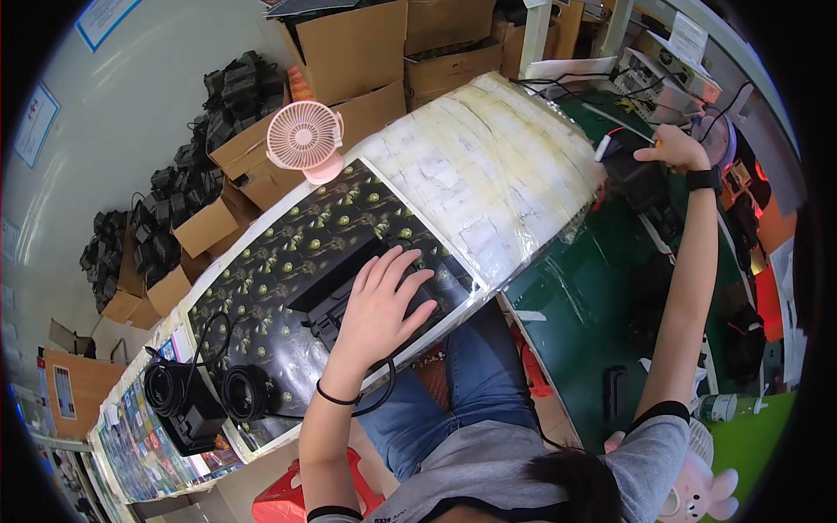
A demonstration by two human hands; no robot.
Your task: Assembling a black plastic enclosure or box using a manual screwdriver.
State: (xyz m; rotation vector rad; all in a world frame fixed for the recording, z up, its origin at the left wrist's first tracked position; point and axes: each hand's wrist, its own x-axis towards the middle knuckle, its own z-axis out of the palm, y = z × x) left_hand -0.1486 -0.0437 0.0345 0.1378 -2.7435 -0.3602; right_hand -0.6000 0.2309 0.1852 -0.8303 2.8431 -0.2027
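Note:
My left hand (381, 309) lies with spread fingers on a black plastic housing (323, 301), which rests on a dark patterned mat (288, 248). A black cable runs from near the housing past my wrist. Far to the right, my right hand (682, 150) reaches over the green bench, its fingers curled and its thumb pointing left. A thin rod (617, 119) leads to those fingers and a bit of orange shows beside them. What they grip is mostly hidden. Just below that hand sit black parts (641, 179) with a white-tipped piece (602, 148).
A pink fan (303, 139) stands on the table's far edge. Coiled black cables (246, 392) and a black box (193, 425) lie at the left. Cardboard boxes (349, 48) and piled black devices (166, 205) stand beyond. The green bench (558, 322) holds a small black part (615, 394).

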